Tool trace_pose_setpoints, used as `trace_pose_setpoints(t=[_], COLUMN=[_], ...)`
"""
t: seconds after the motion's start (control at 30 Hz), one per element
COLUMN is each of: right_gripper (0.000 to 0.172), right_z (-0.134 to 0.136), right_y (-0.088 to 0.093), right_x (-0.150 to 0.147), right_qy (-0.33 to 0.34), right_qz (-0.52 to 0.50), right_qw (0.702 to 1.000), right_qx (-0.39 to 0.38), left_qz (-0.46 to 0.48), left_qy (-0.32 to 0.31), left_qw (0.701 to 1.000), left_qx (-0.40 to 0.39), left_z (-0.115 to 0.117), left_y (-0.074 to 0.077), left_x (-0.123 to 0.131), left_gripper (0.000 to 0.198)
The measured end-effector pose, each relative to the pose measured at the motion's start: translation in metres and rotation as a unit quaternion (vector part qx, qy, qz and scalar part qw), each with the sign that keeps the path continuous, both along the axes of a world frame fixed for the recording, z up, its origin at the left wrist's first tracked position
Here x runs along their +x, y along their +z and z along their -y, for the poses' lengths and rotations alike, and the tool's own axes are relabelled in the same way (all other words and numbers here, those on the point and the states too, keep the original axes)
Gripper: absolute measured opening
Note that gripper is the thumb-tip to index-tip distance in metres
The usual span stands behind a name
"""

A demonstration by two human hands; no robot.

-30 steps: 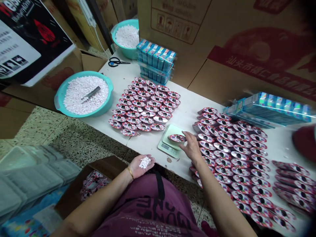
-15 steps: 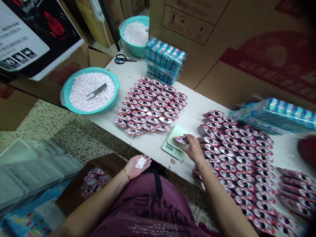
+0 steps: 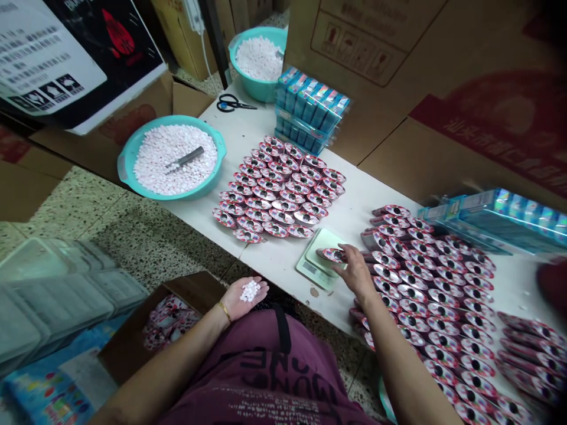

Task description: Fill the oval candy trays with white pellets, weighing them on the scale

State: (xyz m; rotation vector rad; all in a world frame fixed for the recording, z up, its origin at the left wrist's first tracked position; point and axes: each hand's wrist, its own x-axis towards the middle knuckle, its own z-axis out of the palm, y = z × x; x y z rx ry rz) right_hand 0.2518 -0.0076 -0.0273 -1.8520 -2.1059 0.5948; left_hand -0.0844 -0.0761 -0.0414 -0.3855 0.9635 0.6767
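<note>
My left hand (image 3: 243,297) is palm up near my waist, its fingers slightly curled, with a small pile of white candies (image 3: 250,290) resting in it. With thumb and fingers, my right hand (image 3: 355,270) grips the end of a red-and-white printed pouch (image 3: 333,255) with a dark round opening. That pouch is on the pale green plate of a small digital scale (image 3: 318,270) at the table's front edge. To the right of my right hand stand rows of similar pouches (image 3: 411,294), packed together. Another block of pouches (image 3: 277,190) stands to the scale's left.
A turquoise basin (image 3: 217,168) of white candies with a metal scoop (image 3: 186,159) sits on the left. Behind are scissors (image 3: 234,104), a second basin (image 3: 257,88) and blue packs (image 3: 310,106). Large cartons (image 3: 376,106) line the back. A box (image 3: 199,289) of pouches is below.
The view has shifted a little, so the table things appear farther right. My right hand stays on the pouch at the scale. The candies are still in my left palm.
</note>
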Motion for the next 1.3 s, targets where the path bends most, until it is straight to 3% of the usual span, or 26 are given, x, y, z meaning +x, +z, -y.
trace_pose_setpoints(t=[0.13, 0.23, 0.4, 0.5, 0.57, 0.63, 0.8, 0.87, 0.93, 1.1, 1.2, 1.3], right_gripper=[0.03, 0.031, 0.034, 0.039, 0.041, 0.036, 0.022, 0.022, 0.023, 0.019, 0.017, 0.016], right_z=[0.003, 0.006, -0.006, -0.015, -0.007, 0.018, 0.143, 0.189, 0.218, 0.226, 0.212, 0.179], right_y=[0.016, 0.022, -0.003, -0.013, -0.009, 0.001, 0.028, 0.03, 0.025, 0.018, 0.034, 0.055], right_x=[-0.022, -0.068, -0.161, -0.181, -0.167, -0.131, -0.012, 0.021, 0.041, 0.052, 0.041, 0.018], right_qy=[0.021, 0.063, 0.035, -0.001, -0.013, -0.049, -0.175, -0.197, -0.196, -0.149, -0.103, -0.045], right_qz=[-0.021, -0.055, -0.057, -0.094, -0.122, -0.119, 0.033, 0.127, 0.197, 0.248, 0.229, 0.19], right_qw=[1.0, 0.996, 0.998, 0.996, 0.992, 0.991, 0.983, 0.972, 0.96, 0.956, 0.967, 0.98], right_qx=[0.004, -0.005, -0.016, -0.005, 0.019, 0.04, 0.046, 0.009, -0.025, -0.051, -0.049, -0.029], left_qz=[-0.005, -0.008, -0.012, -0.016, -0.02, -0.03, -0.046, -0.044, -0.046, -0.047, -0.044, -0.039], left_qy=[0.001, 0.0, -0.003, -0.014, -0.021, -0.029, -0.079, -0.104, -0.122, -0.155, -0.159, -0.143], left_qw=[1.0, 1.0, 1.0, 1.0, 0.999, 0.999, 0.996, 0.994, 0.991, 0.987, 0.986, 0.989], left_qx=[-0.016, -0.021, 0.002, 0.017, 0.015, 0.006, -0.004, -0.008, -0.015, -0.015, -0.013, -0.005], left_z=[0.001, -0.001, -0.004, -0.008, -0.011, -0.014, -0.024, -0.028, -0.03, -0.031, -0.028, -0.024], left_y=[0.001, 0.004, 0.011, 0.015, 0.016, 0.015, 0.008, 0.007, 0.009, 0.019, 0.024, 0.027], left_x=[0.001, 0.004, 0.006, 0.004, 0.002, 0.003, 0.018, 0.03, 0.043, 0.071, 0.081, 0.087], left_gripper=[0.017, 0.016, 0.016, 0.016, 0.016, 0.015, 0.014, 0.014, 0.013, 0.012, 0.012, 0.015])
